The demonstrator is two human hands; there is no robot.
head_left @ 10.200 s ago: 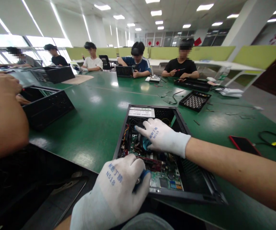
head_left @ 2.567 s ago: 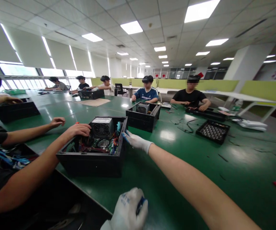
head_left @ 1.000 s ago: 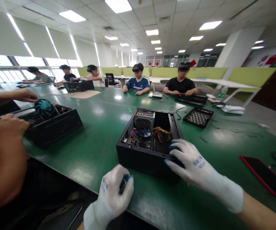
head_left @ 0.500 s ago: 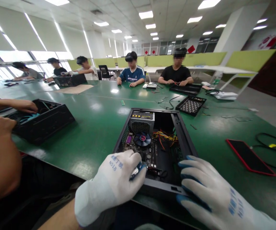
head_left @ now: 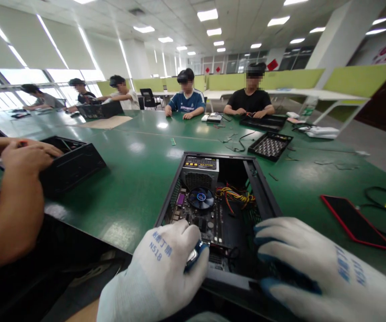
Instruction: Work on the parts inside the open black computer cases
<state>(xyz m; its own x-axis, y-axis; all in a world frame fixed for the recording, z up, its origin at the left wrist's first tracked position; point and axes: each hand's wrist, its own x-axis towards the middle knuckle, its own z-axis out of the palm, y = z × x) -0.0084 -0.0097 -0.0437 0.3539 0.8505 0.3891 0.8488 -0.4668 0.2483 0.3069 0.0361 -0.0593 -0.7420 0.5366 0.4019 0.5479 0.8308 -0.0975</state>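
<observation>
An open black computer case (head_left: 268, 188) lies in front of me. It contains a power supply (head_left: 199, 172), a motherboard (head_left: 209, 226), a round fan with a blue-lit hub (head_left: 201, 197) and a bundle of coloured cables (head_left: 236, 195). Gloved in white, my left hand (head_left: 168, 264) is closed over the near edge of the case. A small silver metal piece (head_left: 192, 256) shows between its thumb and fingers; its kind cannot be made out. My right hand (head_left: 300, 259), also gloved, is at the near right corner with its fingers spread and curved beside the rim.
To my left, a co-worker's hands (head_left: 28, 156) reach into another black case (head_left: 75, 165). A red-edged black panel (head_left: 357, 221) and a black cable (head_left: 377, 197) lie at right. Beyond my case are a perforated black tray (head_left: 270, 145) and a small green board (head_left: 173, 141).
My left hand has shifted slightly toward me, still closed. My right hand has moved a little right, its thumb farther from its fingers. The fan's hub light went from red to blue.
</observation>
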